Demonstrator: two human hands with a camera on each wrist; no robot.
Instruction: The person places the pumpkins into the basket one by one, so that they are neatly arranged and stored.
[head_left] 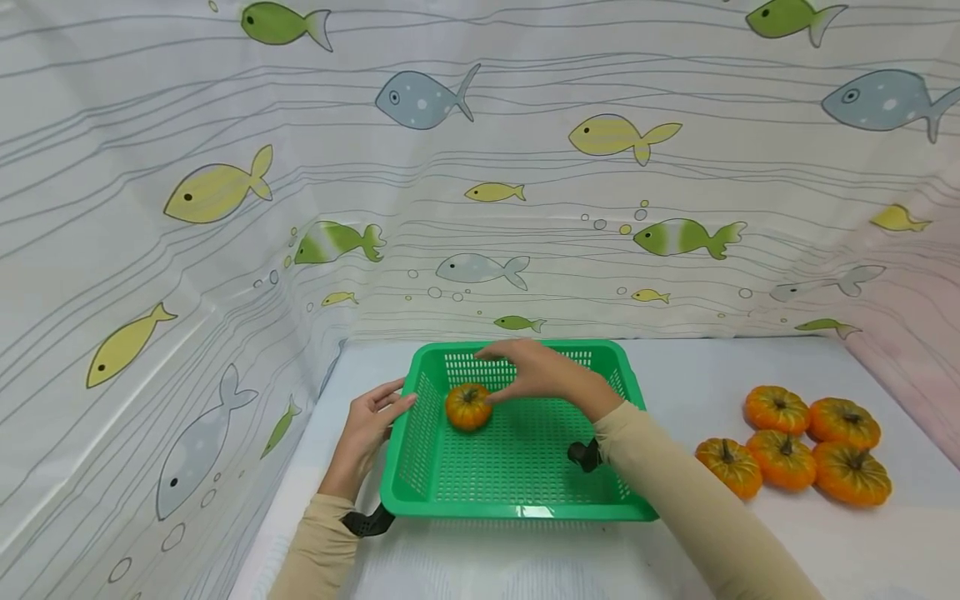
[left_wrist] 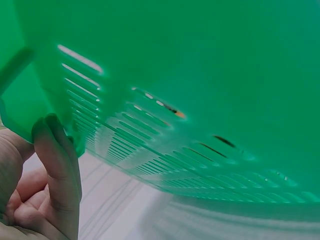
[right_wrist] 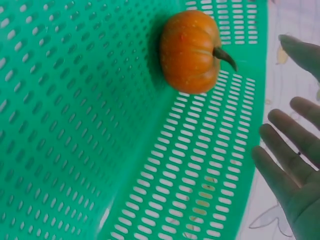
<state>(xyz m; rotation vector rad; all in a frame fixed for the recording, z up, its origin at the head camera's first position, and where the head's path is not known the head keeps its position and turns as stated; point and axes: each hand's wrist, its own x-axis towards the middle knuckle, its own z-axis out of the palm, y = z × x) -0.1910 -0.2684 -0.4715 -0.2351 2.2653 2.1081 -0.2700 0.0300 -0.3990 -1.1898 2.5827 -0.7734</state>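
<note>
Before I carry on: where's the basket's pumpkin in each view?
Head: just left of centre, below mid-height; the pumpkin sits at the left inside the basket.
Left wrist: not clearly visible; an orange sliver in a slot may be it.
Right wrist: near the top, right of centre.
Shared landmark: the green slotted basket.

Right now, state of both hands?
Left hand: gripping the green basket by its rim.
Right hand: open, holding nothing, near the basketed pumpkin.
</note>
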